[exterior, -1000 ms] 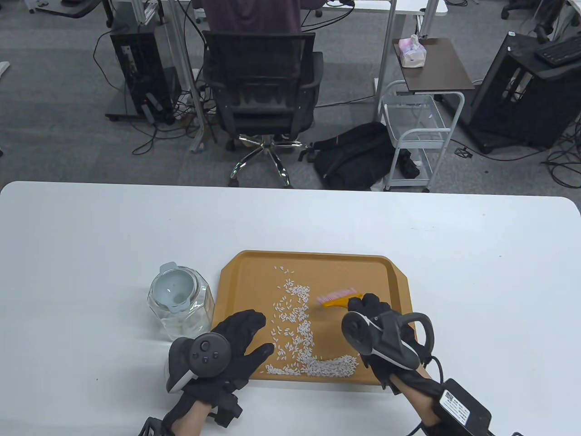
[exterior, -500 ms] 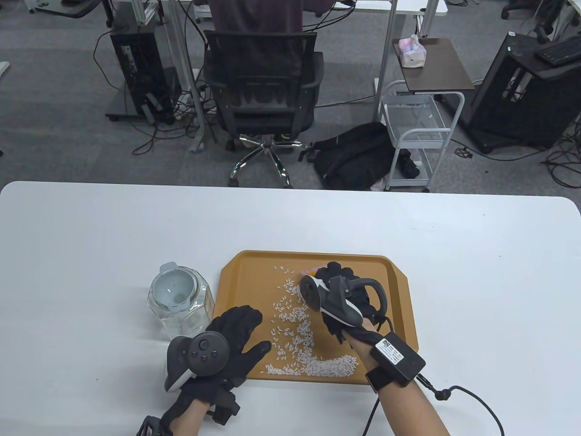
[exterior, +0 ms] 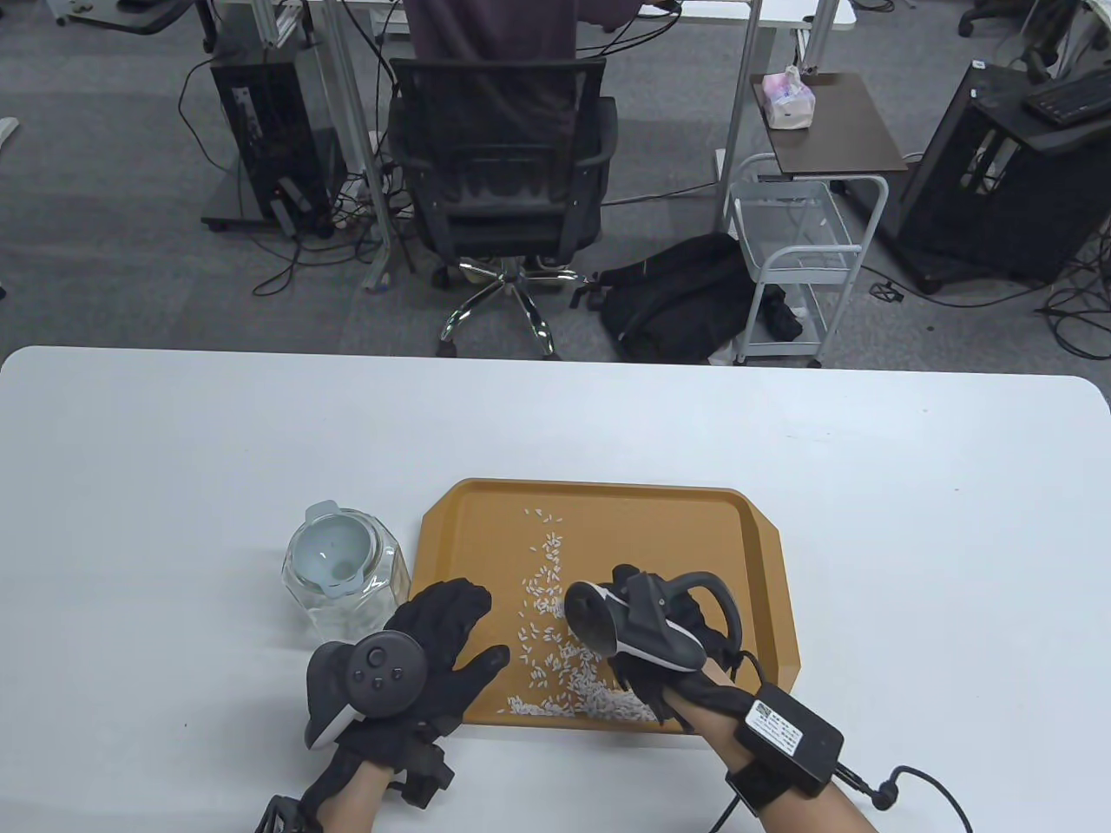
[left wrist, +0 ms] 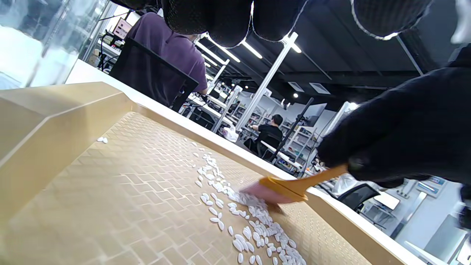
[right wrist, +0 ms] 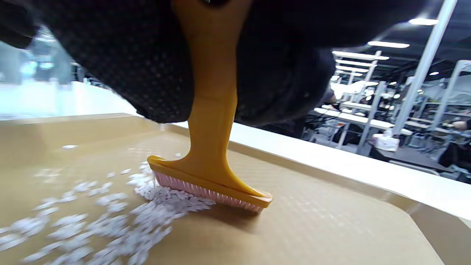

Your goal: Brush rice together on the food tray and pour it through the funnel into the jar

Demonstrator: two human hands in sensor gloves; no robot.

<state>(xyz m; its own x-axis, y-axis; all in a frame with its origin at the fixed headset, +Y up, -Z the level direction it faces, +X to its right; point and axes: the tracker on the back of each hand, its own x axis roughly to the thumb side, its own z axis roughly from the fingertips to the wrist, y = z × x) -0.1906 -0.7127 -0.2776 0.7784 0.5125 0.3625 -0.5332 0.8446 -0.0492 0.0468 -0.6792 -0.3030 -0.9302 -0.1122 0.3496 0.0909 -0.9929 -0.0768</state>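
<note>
An orange food tray point(exterior: 746, 538) lies on the white table with white rice point(exterior: 555, 659) scattered down its middle and piled along its near edge. My right hand point(exterior: 660, 625) grips the yellow handle of a brush point(right wrist: 209, 162) whose pink bristles press on the tray against rice point(right wrist: 110, 221). The brush point(left wrist: 290, 186) also shows in the left wrist view, on the tray point(left wrist: 110, 191). In the table view the brush is hidden under my hand. My left hand point(exterior: 434, 642) rests flat, fingers spread, on the tray's near left corner. A glass jar point(exterior: 347, 581) with a pale funnel point(exterior: 330, 551) stands left of the tray.
The table's far edge borders an office floor with a black chair point(exterior: 499, 165), a person seated at a desk beyond it, a black backpack point(exterior: 686, 295) and a white cart point(exterior: 803, 252). A cable point(exterior: 911, 781) trails from my right wrist.
My right hand carried the brush from the tray's right side up to its far middle, then swept it back toward the near edge, dragging rice. The left hand slid slightly left.
</note>
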